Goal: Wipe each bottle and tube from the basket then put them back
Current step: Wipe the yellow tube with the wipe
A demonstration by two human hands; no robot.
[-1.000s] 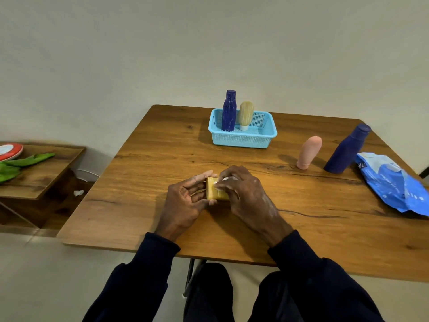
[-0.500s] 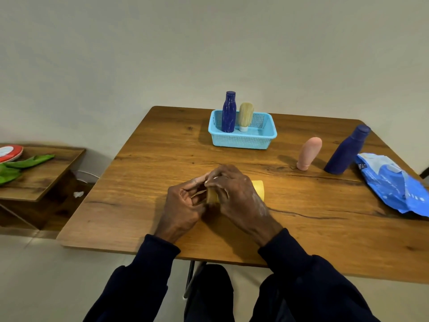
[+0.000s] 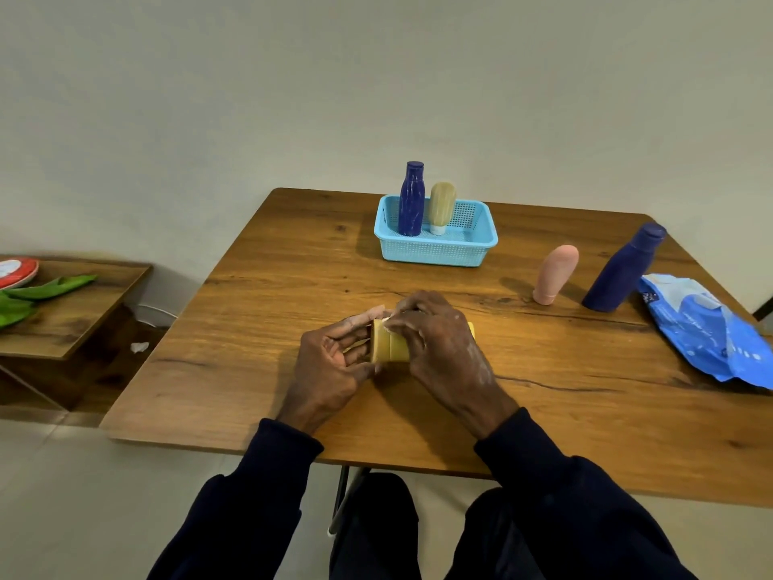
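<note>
I hold a yellow tube [image 3: 389, 343] lying sideways just above the table, near its front middle. My left hand [image 3: 334, 366] grips its left end with curled fingers. My right hand [image 3: 443, 349] curls over the top of the tube and pinches a small white wipe [image 3: 387, 322] against it, hiding most of the tube. The light blue basket [image 3: 435, 253] stands at the back and holds a dark blue bottle [image 3: 412, 200] and a beige tube [image 3: 441, 205], both upright. A pink tube [image 3: 556, 280] and a second dark blue bottle [image 3: 623, 270] stand on the table to the right.
A crumpled blue wipe pack [image 3: 711, 332] lies at the table's right edge. A low wooden side table [image 3: 71, 316] on the left carries a red plate [image 3: 16, 272] and a green cloth [image 3: 37, 290]. A plain wall rises behind the table.
My right hand slid left along the yellow tube with the wipe, then back to the right, uncovering the tube's left end. My left hand kept its hold.
</note>
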